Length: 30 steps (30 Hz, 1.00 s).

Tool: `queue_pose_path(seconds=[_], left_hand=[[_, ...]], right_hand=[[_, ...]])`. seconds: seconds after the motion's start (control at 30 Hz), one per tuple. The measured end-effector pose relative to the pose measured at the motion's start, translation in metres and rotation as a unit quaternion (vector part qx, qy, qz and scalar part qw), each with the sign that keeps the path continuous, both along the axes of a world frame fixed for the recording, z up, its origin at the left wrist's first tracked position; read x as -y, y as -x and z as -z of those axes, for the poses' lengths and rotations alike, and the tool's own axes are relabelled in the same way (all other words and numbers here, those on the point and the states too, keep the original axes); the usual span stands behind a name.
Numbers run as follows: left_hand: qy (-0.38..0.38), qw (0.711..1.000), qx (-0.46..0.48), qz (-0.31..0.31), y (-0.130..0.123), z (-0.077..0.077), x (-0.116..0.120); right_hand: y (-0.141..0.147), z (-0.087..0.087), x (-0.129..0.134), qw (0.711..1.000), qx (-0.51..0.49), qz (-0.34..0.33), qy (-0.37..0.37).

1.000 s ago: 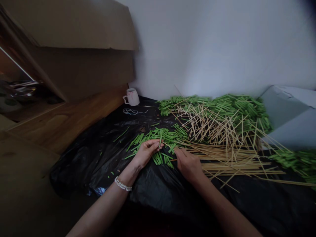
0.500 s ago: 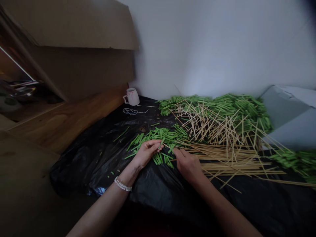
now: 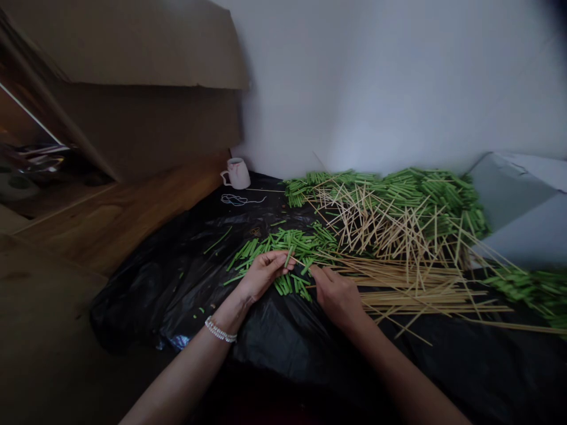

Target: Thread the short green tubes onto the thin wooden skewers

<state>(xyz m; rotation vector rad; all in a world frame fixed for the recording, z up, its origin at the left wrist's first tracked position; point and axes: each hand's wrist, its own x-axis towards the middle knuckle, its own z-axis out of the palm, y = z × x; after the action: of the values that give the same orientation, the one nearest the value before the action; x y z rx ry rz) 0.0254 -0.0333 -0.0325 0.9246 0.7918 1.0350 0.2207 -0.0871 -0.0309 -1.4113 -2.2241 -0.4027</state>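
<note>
My left hand (image 3: 264, 274), with a beaded bracelet at the wrist, pinches a short cut green stem piece (image 3: 289, 256) between thumb and fingers. My right hand (image 3: 335, 290) is closed on a thin wooden stick (image 3: 300, 261), whose tip reaches the stem piece; whether it has gone in I cannot tell. Beneath and behind both hands lies a loose heap of cut green stem pieces (image 3: 292, 241). To the right of my right hand is a pile of thin sticks (image 3: 411, 277), lying mostly sideways.
Many sticks with green pieces on them (image 3: 434, 195) are stacked along the wall. A white mug (image 3: 238, 173) and a tangle of string (image 3: 237, 200) stand at the back left. Black plastic sheeting (image 3: 177, 295) covers the surface. A cardboard box (image 3: 155, 118) rises at left, a pale box (image 3: 509, 195) at right.
Both hands stay almost in place. The green stem piece in my left hand has tilted slightly more upright, and my right hand has shifted a touch to the left.
</note>
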Motion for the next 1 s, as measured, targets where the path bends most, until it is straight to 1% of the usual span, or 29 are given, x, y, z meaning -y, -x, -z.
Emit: queue_pose_path(seconds=[0.1,0.23,0.43,0.77,0.9,1.0], left_hand=[[0.015,1.0,-0.002,0.007,0.001,0.0,-0.001],[0.038,0.999,0.02,0.009,0.003,-0.002,-0.002],[0.038,0.999,0.029,0.014,0.004,-0.003,-0.001],[0.031,0.999,0.021,0.005,0.004,0.004,-0.004],[0.019,1.0,-0.004,-0.011,0.005,0.007,-0.005],[-0.024,0.997,-0.062,-0.032,0.005,0.007,-0.005]], right_hand=[[0.0,0.0,0.0,1.0,0.0,-0.001,0.004],[0.0,0.0,0.0,1.0,-0.006,-0.002,-0.009],[0.0,-0.001,0.001,1.0,-0.01,-0.007,-0.013],[0.001,0.0,0.001,1.0,0.001,-0.006,-0.005],[0.002,0.003,0.001,1.0,0.001,-0.013,-0.006],[0.003,0.005,0.002,1.0,0.009,-0.012,0.008]])
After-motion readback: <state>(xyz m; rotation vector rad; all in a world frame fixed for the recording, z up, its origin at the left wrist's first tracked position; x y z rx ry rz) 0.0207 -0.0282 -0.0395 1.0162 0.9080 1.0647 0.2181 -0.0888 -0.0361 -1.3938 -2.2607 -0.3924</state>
